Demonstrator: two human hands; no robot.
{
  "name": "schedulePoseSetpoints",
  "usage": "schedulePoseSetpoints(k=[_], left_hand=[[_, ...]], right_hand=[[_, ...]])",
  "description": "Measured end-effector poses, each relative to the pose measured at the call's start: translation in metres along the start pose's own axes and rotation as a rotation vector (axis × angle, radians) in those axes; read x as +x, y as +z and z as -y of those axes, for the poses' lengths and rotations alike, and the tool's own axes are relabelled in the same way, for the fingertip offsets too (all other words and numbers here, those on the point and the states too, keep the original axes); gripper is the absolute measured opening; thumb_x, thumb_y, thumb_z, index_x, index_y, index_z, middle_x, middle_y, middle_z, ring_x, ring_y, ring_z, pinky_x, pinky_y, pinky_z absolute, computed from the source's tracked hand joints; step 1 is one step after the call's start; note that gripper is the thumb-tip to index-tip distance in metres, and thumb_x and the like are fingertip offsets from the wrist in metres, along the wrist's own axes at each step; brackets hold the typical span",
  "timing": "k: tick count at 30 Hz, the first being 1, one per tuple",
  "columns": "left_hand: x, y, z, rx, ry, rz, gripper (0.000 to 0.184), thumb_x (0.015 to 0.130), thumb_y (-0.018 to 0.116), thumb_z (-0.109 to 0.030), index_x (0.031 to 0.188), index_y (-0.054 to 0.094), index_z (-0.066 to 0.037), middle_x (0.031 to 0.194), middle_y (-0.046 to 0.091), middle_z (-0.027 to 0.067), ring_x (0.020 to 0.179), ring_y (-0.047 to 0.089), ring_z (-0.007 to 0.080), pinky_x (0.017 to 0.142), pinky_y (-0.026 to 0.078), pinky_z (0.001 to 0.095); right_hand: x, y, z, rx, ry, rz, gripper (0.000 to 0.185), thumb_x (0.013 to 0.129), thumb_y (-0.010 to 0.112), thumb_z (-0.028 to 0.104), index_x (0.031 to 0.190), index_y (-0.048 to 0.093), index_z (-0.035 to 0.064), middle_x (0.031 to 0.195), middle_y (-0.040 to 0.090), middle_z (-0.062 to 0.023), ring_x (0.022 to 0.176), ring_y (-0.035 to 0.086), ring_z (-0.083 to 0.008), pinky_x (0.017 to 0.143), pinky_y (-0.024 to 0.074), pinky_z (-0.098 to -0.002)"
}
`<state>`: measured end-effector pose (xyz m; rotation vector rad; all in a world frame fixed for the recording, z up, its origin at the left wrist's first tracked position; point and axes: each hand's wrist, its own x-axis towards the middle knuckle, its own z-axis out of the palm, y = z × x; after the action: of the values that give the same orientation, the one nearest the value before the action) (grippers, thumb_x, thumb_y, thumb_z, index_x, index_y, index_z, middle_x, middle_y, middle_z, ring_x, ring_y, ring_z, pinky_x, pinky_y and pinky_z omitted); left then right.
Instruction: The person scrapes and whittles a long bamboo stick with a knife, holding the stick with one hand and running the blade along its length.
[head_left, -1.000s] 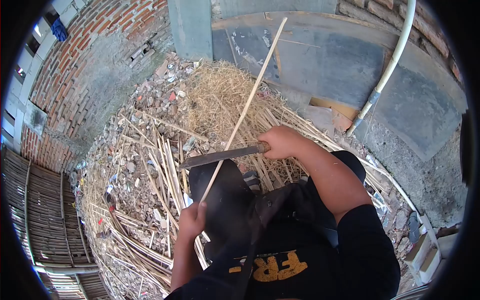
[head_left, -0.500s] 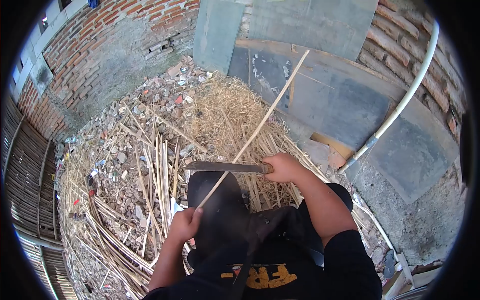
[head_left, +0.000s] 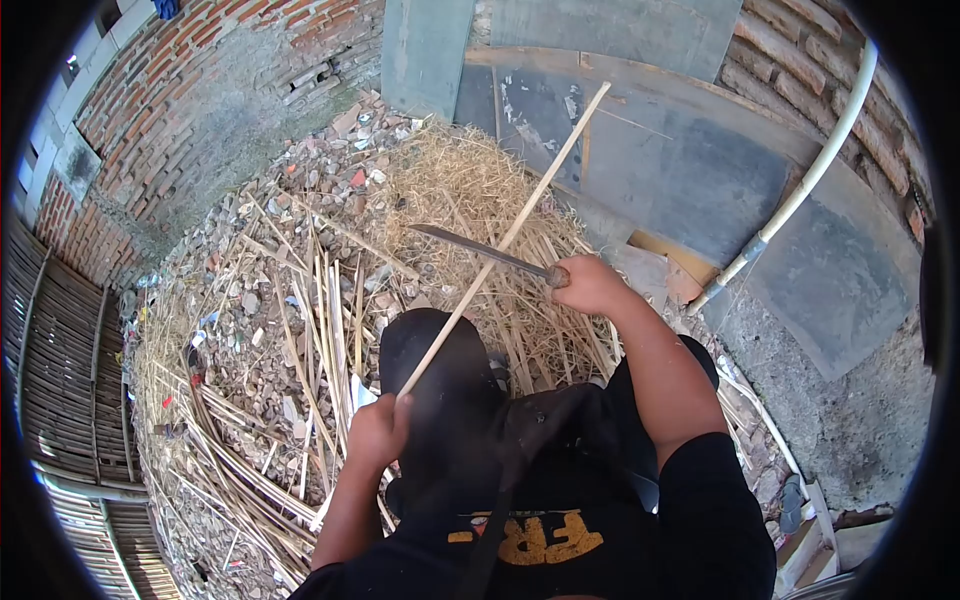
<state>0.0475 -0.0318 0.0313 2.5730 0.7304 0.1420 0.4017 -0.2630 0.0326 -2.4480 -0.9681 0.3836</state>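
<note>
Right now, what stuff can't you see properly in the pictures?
All in the head view:
- The pale stick's lower end: hidden in the left hand.
- Part of the knife handle: covered by the right hand.
- The blue thing: cut off by the top edge, too small to name.
- The white pipe's upper end: lost in the dark rim.
- Whether blade and stick touch: one angle can't tell.

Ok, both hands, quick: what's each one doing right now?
Left hand: closed, gripping the lower end of the long pale strip.
Right hand: closed, gripping the handle of the long blade.
</note>
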Motion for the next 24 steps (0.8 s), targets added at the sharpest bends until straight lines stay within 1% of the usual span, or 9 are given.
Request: schedulePoseSetpoints(k=[3,6,9,12,15,16,19,22,24], left_hand=[[0.000,-0.001,-0.001,-0.007,-0.006,0.007,0.044,0.104,0.058,-0.034,0.077,0.059,0.000,0.069,0.062,0.0296,0.070,0.063,0.0522,0.064,0.048,0.0581],[0.001,0.002,-0.003,-0.011,-0.004,-0.007,0.045,0.105,0.057,-0.035,0.076,0.059,0.000,0.067,0.062,0.0290,0.068,0.063,0.0517,0.062,0.048,0.0580],[0.002,0.003,-0.001,0.011,-0.006,-0.003,0.047,0.106,0.056,-0.036,0.076,0.058,0.000,0.066,0.061,0.0285,0.067,0.063,0.0513,0.062,0.048,0.0576],[0.002,0.005,0.001,0.008,-0.002,-0.011,0.047,0.106,0.054,-0.036,0.076,0.058,0.000,0.065,0.061,0.0283,0.066,0.063,0.0510,0.062,0.047,0.0573],[0.001,0.004,0.003,-0.024,0.008,-0.029,0.048,0.107,0.052,-0.036,0.076,0.058,0.000,0.064,0.060,0.0279,0.064,0.062,0.0505,0.061,0.047,0.0570],[0.002,0.006,0.006,-0.035,0.015,-0.034,0.049,0.108,0.051,-0.036,0.076,0.058,0.000,0.064,0.060,0.0277,0.064,0.062,0.0504,0.061,0.047,0.0568],[0.001,0.006,0.006,-0.056,0.020,-0.039,0.049,0.108,0.050,-0.036,0.076,0.058,0.000,0.064,0.060,0.0267,0.063,0.062,0.0494,0.060,0.046,0.0557],[0.001,0.005,-0.001,-0.040,-0.006,-0.021,0.049,0.109,0.050,-0.036,0.077,0.059,0.000,0.064,0.060,0.0255,0.062,0.062,0.0482,0.059,0.046,0.0545],[0.001,0.003,-0.006,-0.024,-0.013,-0.017,0.050,0.109,0.050,-0.037,0.076,0.059,-0.001,0.063,0.060,0.0246,0.061,0.062,0.0470,0.058,0.046,0.0533]], right_hand=[[-0.016,-0.006,0.022,-0.013,0.013,-0.007,0.032,0.077,0.076,0.029,0.100,0.074,0.0070,0.093,0.073,-0.0199,0.091,0.070,-0.0397,0.082,0.0558,-0.0484],[-0.026,-0.005,0.042,-0.148,-0.059,0.122,0.032,0.075,0.076,0.029,0.099,0.074,0.0082,0.091,0.073,-0.0191,0.091,0.071,-0.0397,0.082,0.0567,-0.0487],[-0.022,-0.005,0.041,-0.175,-0.122,0.127,0.030,0.074,0.075,0.029,0.096,0.073,0.0086,0.087,0.072,-0.0175,0.087,0.071,-0.0386,0.078,0.0557,-0.0483],[0.008,-0.002,0.006,0.038,0.031,0.092,0.029,0.075,0.073,0.028,0.095,0.072,0.0061,0.084,0.071,-0.0178,0.083,0.070,-0.0381,0.076,0.0540,-0.0481],[0.014,-0.007,-0.010,0.183,0.130,0.081,0.027,0.079,0.072,0.025,0.097,0.075,0.0059,0.088,0.074,-0.0187,0.086,0.073,-0.0344,0.078,0.0565,-0.0462],[0.009,-0.012,-0.002,0.172,0.143,0.078,0.030,0.079,0.074,0.024,0.101,0.076,0.0037,0.090,0.074,-0.0206,0.087,0.073,-0.0335,0.078,0.0565,-0.0442],[0.002,-0.008,0.008,0.153,0.079,0.016,0.027,0.080,0.072,0.025,0.098,0.075,0.0056,0.091,0.074,-0.0192,0.090,0.073,-0.0343,0.079,0.0568,-0.0452],[-0.013,-0.006,0.027,0.019,-0.011,0.126,0.029,0.077,0.073,0.027,0.099,0.073,0.0078,0.088,0.072,-0.0176,0.089,0.070,-0.0389,0.079,0.0542,-0.0478],[-0.022,-0.003,0.038,-0.093,-0.068,0.186,0.027,0.076,0.073,0.026,0.098,0.074,0.0095,0.088,0.072,-0.0162,0.090,0.070,-0.0382,0.078,0.0542,-0.0483]])
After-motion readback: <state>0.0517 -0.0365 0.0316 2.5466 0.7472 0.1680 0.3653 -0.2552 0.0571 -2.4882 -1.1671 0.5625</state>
